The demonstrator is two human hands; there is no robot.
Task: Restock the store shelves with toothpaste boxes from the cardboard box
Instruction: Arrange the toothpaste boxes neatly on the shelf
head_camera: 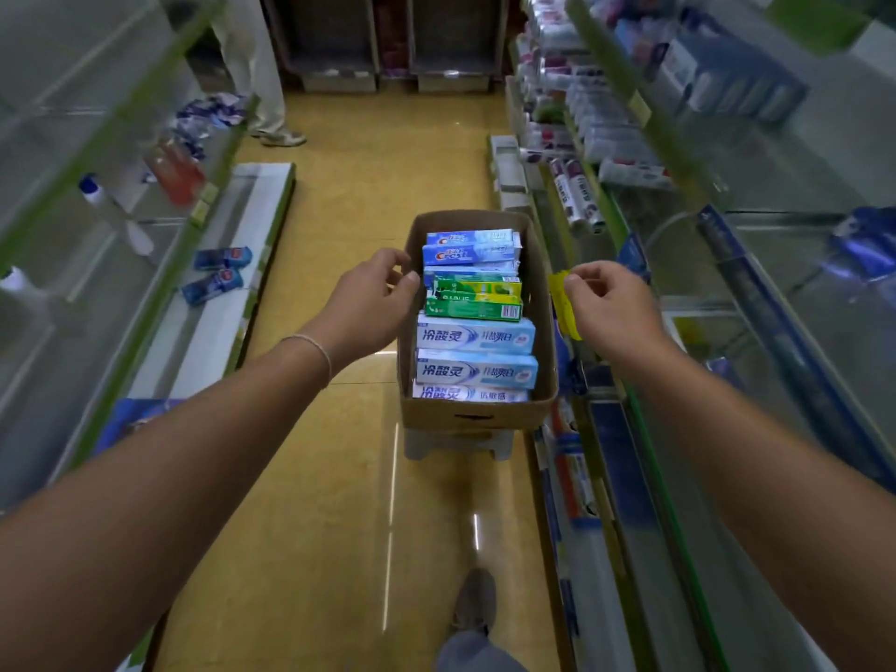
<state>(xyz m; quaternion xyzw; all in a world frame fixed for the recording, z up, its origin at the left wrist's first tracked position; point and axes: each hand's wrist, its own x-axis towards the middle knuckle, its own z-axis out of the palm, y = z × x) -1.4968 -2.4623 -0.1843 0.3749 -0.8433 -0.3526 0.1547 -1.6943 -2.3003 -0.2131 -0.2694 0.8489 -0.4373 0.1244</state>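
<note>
The cardboard box (477,409) sits on a low stool in the aisle, packed with about 8 toothpaste boxes (476,336), so restocking looks barely begun. Left of it, the left hand (371,303) hovers loosely curled, empty; right of it, the right hand (612,308) also holds nothing.

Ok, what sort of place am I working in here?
Most likely a shop aisle in the toiletries section. Tiered shelves with green edge strips line both sides, packaged goods sit on them, and a cardboard box of toothpaste boxes stands on a stool in the walkway.
</note>
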